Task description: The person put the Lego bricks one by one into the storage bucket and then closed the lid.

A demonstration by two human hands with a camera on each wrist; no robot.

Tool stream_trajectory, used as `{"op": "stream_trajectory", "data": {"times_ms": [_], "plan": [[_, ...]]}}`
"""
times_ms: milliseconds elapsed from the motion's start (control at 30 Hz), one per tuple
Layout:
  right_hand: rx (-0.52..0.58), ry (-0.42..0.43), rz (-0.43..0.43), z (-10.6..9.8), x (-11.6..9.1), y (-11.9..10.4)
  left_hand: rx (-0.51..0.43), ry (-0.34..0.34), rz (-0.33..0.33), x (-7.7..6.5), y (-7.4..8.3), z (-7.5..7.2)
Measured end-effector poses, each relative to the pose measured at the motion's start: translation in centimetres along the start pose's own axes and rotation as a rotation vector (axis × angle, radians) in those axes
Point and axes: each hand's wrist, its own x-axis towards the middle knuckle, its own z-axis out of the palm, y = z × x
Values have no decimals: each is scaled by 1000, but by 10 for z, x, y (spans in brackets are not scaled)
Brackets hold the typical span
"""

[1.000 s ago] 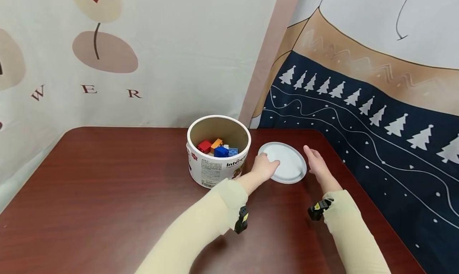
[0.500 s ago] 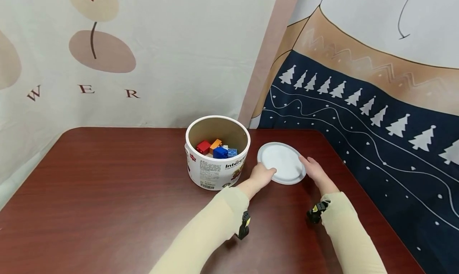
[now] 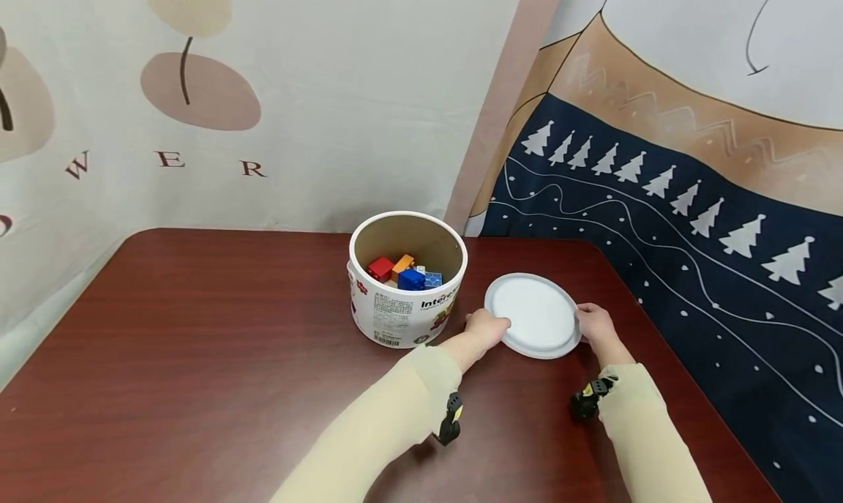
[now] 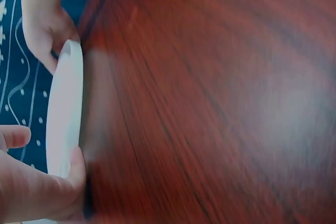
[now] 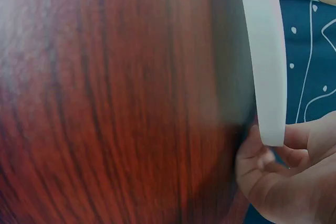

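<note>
A round white lid [image 3: 533,314] is between the two hands, tilted slightly, close over the brown table. My left hand [image 3: 486,329] grips its left edge, thumb along the rim. On the opposite edge, my right hand [image 3: 596,326] pinches the rim. The right wrist view shows the lid [image 5: 268,61] edge-on, its end between the thumb and curled fingers of the right hand [image 5: 294,177]. In the left wrist view the left hand [image 4: 42,190] is at the near end of the lid [image 4: 64,114].
Left of the lid stands a white printed bucket [image 3: 395,309], its top uncovered. Inside lie several toy blocks, among them a red block [image 3: 380,269] and a blue block [image 3: 411,279]. The table's [image 3: 197,356] right edge runs beside the right arm; patterned cloths hang behind.
The right hand has come in and taken hold of the lid's right edge. The lid has shifted a little toward me and its far side has tilted. The bucket stays put.
</note>
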Motion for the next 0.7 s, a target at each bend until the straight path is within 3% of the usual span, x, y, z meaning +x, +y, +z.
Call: {"op": "stream_trajectory", "data": {"times_ms": [167, 500, 700], "plan": [[30, -3, -44, -8, -4, -4, -124, -10, 19, -7, 8, -1], [-8, -24, -105, -30, -17, -20, -249, -88, 90, -13, 30, -31], [86, 3, -110, -47, -25, -34, -345, -111, 99, -28, 50, -34]]}}
